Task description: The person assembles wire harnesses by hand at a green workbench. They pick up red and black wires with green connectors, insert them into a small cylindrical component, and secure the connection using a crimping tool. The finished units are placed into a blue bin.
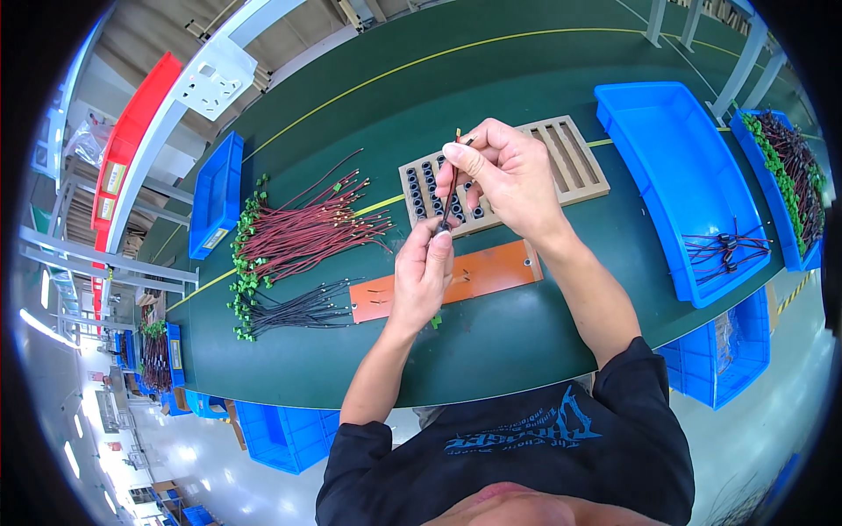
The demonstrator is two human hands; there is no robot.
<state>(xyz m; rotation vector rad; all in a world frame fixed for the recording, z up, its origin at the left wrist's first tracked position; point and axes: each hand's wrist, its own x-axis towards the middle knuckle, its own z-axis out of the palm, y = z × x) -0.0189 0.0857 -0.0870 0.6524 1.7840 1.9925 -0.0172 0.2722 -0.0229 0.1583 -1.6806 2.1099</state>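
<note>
Pinching wires [451,196], the right hand [516,175] partly hides the tray [586,192].

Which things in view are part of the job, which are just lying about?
Likely in the job:
held wires, in the right hand
black part, in the left hand
red wires
black wires
slotted tray

Seemingly not:
socket panel
red shelf bin
clear plastic bag

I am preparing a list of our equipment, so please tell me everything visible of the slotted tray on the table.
The tan, wood-like tray lies flat on the green table, with parallel slots. Those toward its left hold rows of black ring-like parts; those toward its right hold none. The right hand hides its middle.
</note>
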